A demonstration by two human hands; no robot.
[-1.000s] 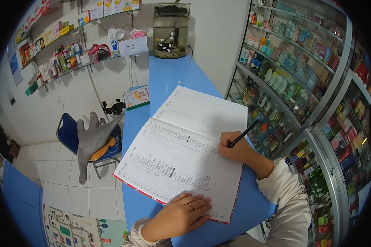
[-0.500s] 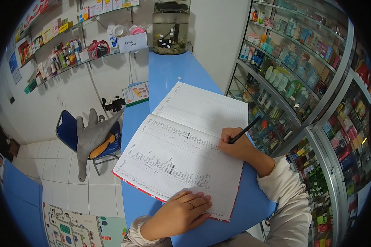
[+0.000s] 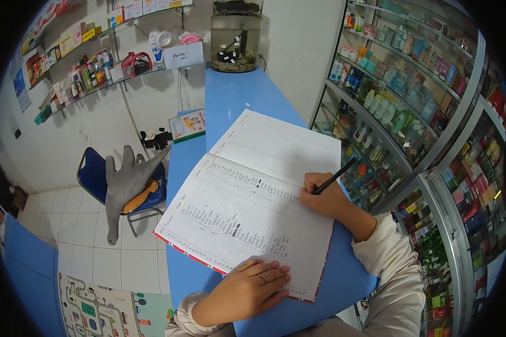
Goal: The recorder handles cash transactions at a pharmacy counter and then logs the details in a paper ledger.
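Cabinet (image 3: 396, 90) of glass and metal, stocked with bottles and boxes, stands along the right side. Next in size, the blue bench (image 3: 236, 92) extends away from the person to a fish tank (image 3: 236, 48) at its far end. Left of the bench, a blue chair (image 3: 93, 174) carries a grey plush toy (image 3: 125, 182). The notebook (image 3: 264, 219) lies open and aslant on the bench, its left corner projecting past the bench edge; handwritten columns occupy the near page. Left hand (image 3: 247, 287): palm down across the notebook's near edge, fingers extended, pinching nothing. Press lightly and evenly to prevent paper creep; hold fingers clear of fresh ink. Right hand (image 3: 326, 196): placed at the right of the near page, close to the fold, its grip pinching the black pen (image 3: 336, 175). The pen slants up and rightward; fingers hide its tip, so paper contact cannot be confirmed. For neat entries, pinch without squeezing, support the hand's side on the paper and align strokes with the ruled lines.
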